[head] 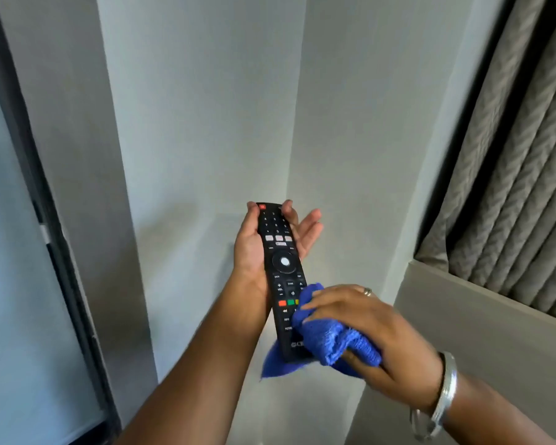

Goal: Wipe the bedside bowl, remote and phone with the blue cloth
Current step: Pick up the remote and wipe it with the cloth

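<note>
Remote (281, 277): cradled in left hand (254, 248), fingers partly open | blue cloth (331, 335): bunched in right hand (376, 329), at near end | advice: light, lengthwise strokes, buttons unpressed.

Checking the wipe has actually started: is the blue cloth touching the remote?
Touching. The head view shows the blue cloth, bunched in the right hand, covering the lower right edge of the remote.

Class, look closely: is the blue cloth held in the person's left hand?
No, the right hand grips the blue cloth, while the left hand holds the remote.
</note>
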`<state>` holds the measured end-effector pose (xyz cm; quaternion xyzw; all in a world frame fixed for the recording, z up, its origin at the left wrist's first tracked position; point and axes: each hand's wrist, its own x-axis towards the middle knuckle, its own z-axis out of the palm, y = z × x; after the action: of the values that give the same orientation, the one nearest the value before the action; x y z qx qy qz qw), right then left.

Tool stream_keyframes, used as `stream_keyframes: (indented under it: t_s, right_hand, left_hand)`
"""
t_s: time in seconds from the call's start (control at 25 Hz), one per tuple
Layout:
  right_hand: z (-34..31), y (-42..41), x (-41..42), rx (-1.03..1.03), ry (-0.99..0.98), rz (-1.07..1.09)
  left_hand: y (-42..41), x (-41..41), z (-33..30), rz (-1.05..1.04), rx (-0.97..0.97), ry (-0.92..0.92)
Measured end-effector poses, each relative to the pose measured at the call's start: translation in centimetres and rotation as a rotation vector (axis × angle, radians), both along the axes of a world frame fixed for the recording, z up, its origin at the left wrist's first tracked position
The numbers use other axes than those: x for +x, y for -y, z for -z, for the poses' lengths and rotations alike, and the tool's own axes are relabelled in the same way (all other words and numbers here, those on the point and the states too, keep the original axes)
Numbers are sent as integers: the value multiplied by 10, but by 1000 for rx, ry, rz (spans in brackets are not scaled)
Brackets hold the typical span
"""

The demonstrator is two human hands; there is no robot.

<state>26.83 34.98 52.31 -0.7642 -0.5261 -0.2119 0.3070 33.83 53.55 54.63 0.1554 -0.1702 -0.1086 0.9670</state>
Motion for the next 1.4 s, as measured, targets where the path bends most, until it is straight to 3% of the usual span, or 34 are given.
stream_keyframes:
  t_s: [0.16, 0.24, 0.4, 0.52, 0.72, 0.84, 0.92, 1.12, 1.4]
  right_hand:
    - [-7, 23, 14, 52, 33, 428]
    - [-9, 17, 12, 23, 120, 475]
    - [-22, -3, 18, 7, 198, 595]
    - [-18, -8, 18, 4, 101, 545]
    - [9, 16, 0, -286, -11, 285]
    - [-11, 23, 9, -110, -3, 319]
    - [-19, 14, 13, -51, 58, 364]
    - [-6, -2, 13, -285, 392, 689]
    - [12, 12, 11, -439, 552, 540]
  left_hand:
    - [8, -7, 11, 27, 126, 29]
    - [14, -10, 14, -25, 242, 73]
    - [28, -14, 17, 3, 289, 157]
    - [30, -11, 12, -60, 286, 155]
    - [0, 8, 1, -152, 168, 129]
    - [7, 7, 9, -92, 203, 135]
    - [19, 5, 15, -61, 236, 135]
    - [29, 2, 20, -77, 248, 99]
    - [24, 6, 23, -141, 159, -22]
